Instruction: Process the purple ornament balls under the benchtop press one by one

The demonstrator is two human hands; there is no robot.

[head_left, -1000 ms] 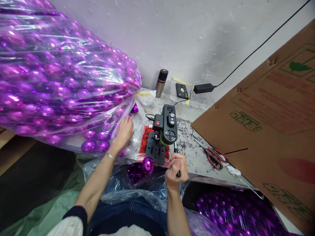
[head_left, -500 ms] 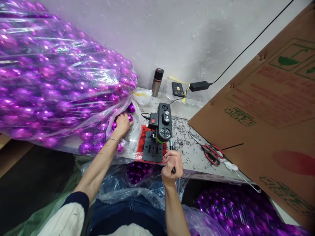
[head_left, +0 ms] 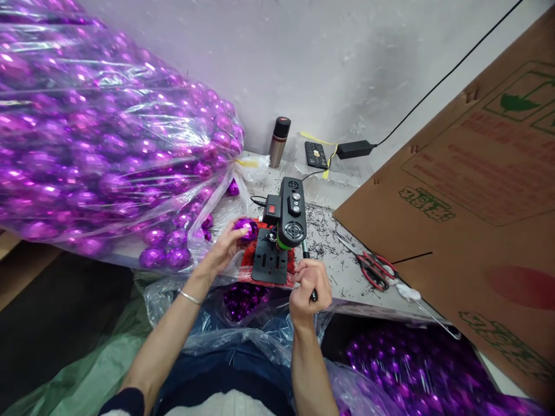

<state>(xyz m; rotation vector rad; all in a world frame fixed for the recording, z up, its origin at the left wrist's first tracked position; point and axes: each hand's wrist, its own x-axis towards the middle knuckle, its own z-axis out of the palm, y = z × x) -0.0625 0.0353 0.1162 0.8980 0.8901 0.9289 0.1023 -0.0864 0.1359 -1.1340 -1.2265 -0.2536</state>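
A shiny purple ball ornament [head_left: 246, 229] is in the fingers of my left hand [head_left: 226, 245], just left of a small black machine [head_left: 291, 214] with round vents and a red switch. Below the machine's head lies a black slotted plate [head_left: 269, 260] on a red mat [head_left: 248, 263]. My right hand [head_left: 310, 289] is closed around the black-gripped lever [head_left: 306, 249] at the machine's right side. Beside my left hand, a large clear plastic bag [head_left: 193, 190] full of purple ball ornaments [head_left: 177, 238] opens toward the machine.
Scissors with red and black handles [head_left: 375, 270] lie at right by a leaning cardboard box [head_left: 468, 231]. Behind the machine are a flask [head_left: 280, 141], a phone-like black object [head_left: 315, 155] and a power adapter [head_left: 355, 149]. Black scraps litter the table [head_left: 333, 271]. More purple ornaments [head_left: 416, 370] sit below.
My left hand has come out of the bag's opening and moved right toward the machine, bringing a purple ball ornament. My right hand stays on the lever, shifted very slightly right.
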